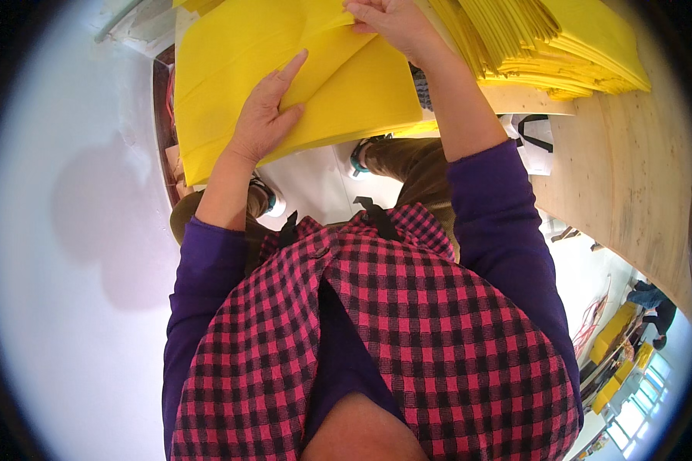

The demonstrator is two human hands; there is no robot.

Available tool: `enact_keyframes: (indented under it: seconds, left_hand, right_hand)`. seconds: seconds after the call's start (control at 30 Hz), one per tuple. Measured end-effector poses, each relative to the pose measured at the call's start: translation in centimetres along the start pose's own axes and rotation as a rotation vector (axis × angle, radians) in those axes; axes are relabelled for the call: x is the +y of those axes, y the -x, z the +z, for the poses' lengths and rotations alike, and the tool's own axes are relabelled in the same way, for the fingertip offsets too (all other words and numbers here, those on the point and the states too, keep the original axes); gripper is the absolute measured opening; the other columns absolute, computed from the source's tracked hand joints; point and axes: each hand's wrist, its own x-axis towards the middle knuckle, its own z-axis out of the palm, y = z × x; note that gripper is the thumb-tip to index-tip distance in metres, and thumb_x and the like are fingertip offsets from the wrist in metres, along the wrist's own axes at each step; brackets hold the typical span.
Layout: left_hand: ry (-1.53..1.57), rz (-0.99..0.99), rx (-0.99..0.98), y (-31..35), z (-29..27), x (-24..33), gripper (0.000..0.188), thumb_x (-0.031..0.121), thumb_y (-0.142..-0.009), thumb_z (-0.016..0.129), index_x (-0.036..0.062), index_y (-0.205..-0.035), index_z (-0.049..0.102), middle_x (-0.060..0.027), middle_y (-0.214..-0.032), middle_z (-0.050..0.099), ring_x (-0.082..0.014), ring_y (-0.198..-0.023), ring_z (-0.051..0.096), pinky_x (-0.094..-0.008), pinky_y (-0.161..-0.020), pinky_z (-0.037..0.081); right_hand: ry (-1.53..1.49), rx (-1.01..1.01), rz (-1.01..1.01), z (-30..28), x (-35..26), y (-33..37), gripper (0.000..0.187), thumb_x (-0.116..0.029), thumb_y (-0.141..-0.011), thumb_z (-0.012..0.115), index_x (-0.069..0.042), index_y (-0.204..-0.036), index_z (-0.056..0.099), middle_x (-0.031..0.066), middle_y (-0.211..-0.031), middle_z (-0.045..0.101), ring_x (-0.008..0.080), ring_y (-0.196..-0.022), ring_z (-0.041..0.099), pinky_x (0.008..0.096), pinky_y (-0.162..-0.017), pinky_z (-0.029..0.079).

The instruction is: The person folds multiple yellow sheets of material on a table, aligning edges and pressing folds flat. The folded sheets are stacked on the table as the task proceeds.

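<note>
Right hand [394,28] pinches yellow fabric [354,92], left hand [267,113] spread, near edge slanting away rightward.

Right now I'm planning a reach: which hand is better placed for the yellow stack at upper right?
The right hand, probably: it is nearer the yellow stack, while the left hand rests open farther away on the yellow sheet. The right seems to pinch that sheet, so it would need freeing first.
</note>
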Motion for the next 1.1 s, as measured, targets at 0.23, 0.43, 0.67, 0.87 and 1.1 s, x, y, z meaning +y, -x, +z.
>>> enact_keyframes:
  seconds: [0.23,0.43,0.67,0.87,1.1]
  left_hand:
    - [-0.054,-0.038,-0.099,-0.1,-0.3,-0.1,0.059,0.001,-0.076,0.055,0.0201,-0.133,0.054,-0.0185,-0.109,0.060,-0.0376,-0.109,0.052,-0.0438,-0.111,0.031]
    - [-0.097,0.007,-0.057,0.2,-0.1,-0.5,0.053,0.003,-0.077,0.055,0.0198,-0.128,0.058,-0.0183,-0.109,0.060,-0.0391,-0.109,0.052,-0.0460,-0.113,0.027]
    - [-0.119,-0.033,-0.120,0.0,-0.4,-0.6,0.052,0.004,-0.077,0.056,0.0193,-0.127,0.059,-0.0187,-0.113,0.060,-0.0396,-0.113,0.051,-0.0451,-0.113,0.028]
    - [-0.127,-0.041,-0.108,0.2,-0.4,-0.7,0.052,0.007,-0.078,0.056,0.0192,-0.128,0.058,-0.0204,-0.116,0.059,-0.0436,-0.117,0.048,-0.0453,-0.112,0.029]
    - [-0.134,-0.050,-0.120,0.2,-0.4,-1.1,0.048,0.018,-0.081,0.061,0.0200,-0.129,0.058,-0.0217,-0.121,0.057,-0.0458,-0.121,0.045,-0.0458,-0.110,0.030]
  right_hand:
    - [0.147,0.198,-0.211,-0.6,2.1,2.4,0.025,-0.025,-0.089,0.062,-0.004,-0.102,0.065,0.0025,-0.083,0.063,0.0122,-0.078,0.059,0.0264,-0.071,0.048]
    - [0.231,-0.044,0.042,-4.5,3.7,7.5,0.021,-0.012,-0.082,0.069,-0.007,-0.103,0.068,-0.0005,-0.086,0.061,0.0098,-0.083,0.056,0.0239,-0.078,0.047]
    - [0.281,-0.182,-0.042,-5.0,4.6,10.7,0.024,-0.001,-0.074,0.071,-0.006,-0.096,0.067,-0.0035,-0.088,0.050,0.0078,-0.079,0.046,0.0202,-0.073,0.041]
    - [0.163,-0.183,0.023,-4.4,5.3,10.0,0.014,-0.003,-0.077,0.072,-0.005,-0.089,0.066,-0.0027,-0.081,0.048,0.0070,-0.074,0.046,0.0207,-0.067,0.040]
    - [0.211,-0.175,0.024,-4.3,5.1,9.2,0.007,-0.003,-0.082,0.068,-0.002,-0.082,0.062,-0.0025,-0.080,0.049,0.0060,-0.071,0.047,0.0203,-0.064,0.040]
